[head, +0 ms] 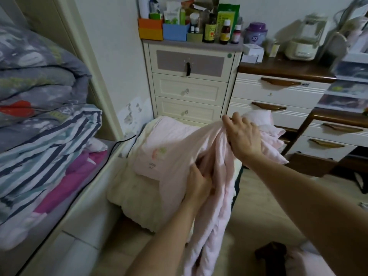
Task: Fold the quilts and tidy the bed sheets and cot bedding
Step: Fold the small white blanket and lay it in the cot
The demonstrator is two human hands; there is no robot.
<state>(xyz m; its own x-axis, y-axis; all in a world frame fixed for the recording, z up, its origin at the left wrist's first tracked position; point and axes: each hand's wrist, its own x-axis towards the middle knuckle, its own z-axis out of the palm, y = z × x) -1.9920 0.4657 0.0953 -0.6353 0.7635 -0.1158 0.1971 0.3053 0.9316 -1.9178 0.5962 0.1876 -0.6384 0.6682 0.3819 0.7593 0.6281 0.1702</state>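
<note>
A pale pink quilt [175, 148] with a small strawberry print lies bunched over a cream cot mattress pad [129, 192] in the middle of the view. My right hand [243, 136] grips a gathered fold of the pink quilt at its upper right, lifting it. Lower down, my left hand [199, 184] holds another bunch of the same quilt, and a long tail of the fabric hangs toward the floor. On the bed at the left sits a folded stack: a grey patterned quilt [35, 76], a striped quilt [49, 144] and a magenta sheet [73, 182].
A cream chest of drawers [189, 90] stands behind the cot, topped with bottles and boxes. To the right is a white dresser with brown handles [278, 96]. A black cable [123, 140] runs along the bed's edge. A dark object [270, 255] lies on the floor.
</note>
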